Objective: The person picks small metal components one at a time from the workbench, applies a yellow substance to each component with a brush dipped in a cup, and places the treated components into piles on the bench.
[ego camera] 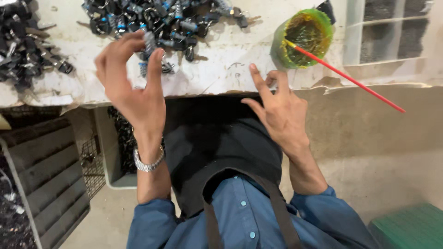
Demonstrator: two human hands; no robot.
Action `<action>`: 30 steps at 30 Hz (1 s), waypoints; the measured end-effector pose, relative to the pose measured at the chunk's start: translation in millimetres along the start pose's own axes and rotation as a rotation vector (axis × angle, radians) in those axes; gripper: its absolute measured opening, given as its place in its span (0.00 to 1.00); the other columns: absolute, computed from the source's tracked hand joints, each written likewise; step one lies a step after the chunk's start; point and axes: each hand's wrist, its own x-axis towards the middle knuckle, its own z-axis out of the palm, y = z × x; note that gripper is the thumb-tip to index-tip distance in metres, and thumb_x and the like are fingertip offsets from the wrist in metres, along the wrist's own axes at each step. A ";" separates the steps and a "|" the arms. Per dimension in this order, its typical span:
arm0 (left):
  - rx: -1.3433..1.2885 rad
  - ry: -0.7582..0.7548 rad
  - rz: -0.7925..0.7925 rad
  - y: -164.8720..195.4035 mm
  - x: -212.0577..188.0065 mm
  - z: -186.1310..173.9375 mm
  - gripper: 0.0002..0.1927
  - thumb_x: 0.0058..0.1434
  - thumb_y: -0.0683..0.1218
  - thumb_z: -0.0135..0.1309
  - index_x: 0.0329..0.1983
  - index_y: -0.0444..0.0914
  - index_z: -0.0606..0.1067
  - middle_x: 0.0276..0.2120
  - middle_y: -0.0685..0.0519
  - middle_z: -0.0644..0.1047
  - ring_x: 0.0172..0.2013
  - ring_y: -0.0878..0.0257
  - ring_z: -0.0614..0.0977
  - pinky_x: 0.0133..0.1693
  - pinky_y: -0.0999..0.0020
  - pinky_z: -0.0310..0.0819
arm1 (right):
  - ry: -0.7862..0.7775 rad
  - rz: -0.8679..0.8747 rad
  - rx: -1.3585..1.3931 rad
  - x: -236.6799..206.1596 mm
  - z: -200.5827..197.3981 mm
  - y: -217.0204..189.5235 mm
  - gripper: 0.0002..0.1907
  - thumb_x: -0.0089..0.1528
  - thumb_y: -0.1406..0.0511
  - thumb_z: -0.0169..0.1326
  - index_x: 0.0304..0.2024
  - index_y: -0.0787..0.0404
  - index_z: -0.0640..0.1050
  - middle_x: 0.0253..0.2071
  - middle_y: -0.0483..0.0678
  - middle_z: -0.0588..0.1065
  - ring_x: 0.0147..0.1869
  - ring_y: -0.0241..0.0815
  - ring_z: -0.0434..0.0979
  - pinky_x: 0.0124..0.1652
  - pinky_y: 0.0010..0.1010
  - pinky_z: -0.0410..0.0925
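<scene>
Over the worn white bench [221, 69], the left hand [134, 87] pinches a small metal part [150, 42]; right hand's [277, 108] grip loose, empty.

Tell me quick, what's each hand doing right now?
Left hand: pinching a small metal part between fingertips.
Right hand: open, holding nothing, fingertips at table edge.

This is looking like a small workshop for hand assembly. A worn, stained white worktop [221, 69] is carrying heaps of small black metal parts [170, 20], a green cup [302, 39] is holding yellowish paste with a red stick [350, 78] standing in it, and grey crates [46, 175] are sitting on the floor below.
</scene>
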 end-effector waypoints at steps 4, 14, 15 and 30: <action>-0.166 0.183 -0.300 27.6 -32.5 -6.3 0.11 0.65 0.43 0.64 0.49 0.36 0.79 0.41 0.51 0.84 0.38 0.64 0.84 0.39 0.71 0.76 | 0.181 0.053 0.269 -15.2 11.2 -2.1 0.24 0.64 0.67 0.66 0.62 0.53 0.77 0.51 0.48 0.73 0.39 0.40 0.79 0.35 0.31 0.70; -0.439 -0.255 -0.001 58.2 -73.5 33.5 0.19 0.55 0.37 0.72 0.49 0.35 0.80 0.38 0.51 0.81 0.41 0.57 0.82 0.46 0.65 0.77 | 0.354 0.340 1.352 -40.5 23.4 -11.7 0.07 0.65 0.78 0.59 0.44 0.67 0.79 0.47 0.55 0.79 0.33 0.28 0.72 0.31 0.17 0.65; -0.442 -0.251 0.009 58.2 -74.2 33.8 0.19 0.54 0.37 0.72 0.48 0.35 0.80 0.37 0.51 0.81 0.41 0.57 0.81 0.45 0.65 0.77 | 0.340 0.315 1.372 -40.0 23.4 -13.3 0.07 0.65 0.78 0.59 0.44 0.67 0.79 0.47 0.56 0.79 0.33 0.29 0.72 0.32 0.17 0.66; -0.204 -0.182 0.340 51.0 -76.7 27.4 0.20 0.59 0.37 0.72 0.52 0.32 0.77 0.43 0.49 0.79 0.44 0.54 0.81 0.48 0.59 0.75 | 0.275 0.238 1.031 -35.5 22.7 -12.6 0.10 0.62 0.81 0.63 0.42 0.68 0.79 0.46 0.54 0.80 0.42 0.32 0.78 0.35 0.17 0.67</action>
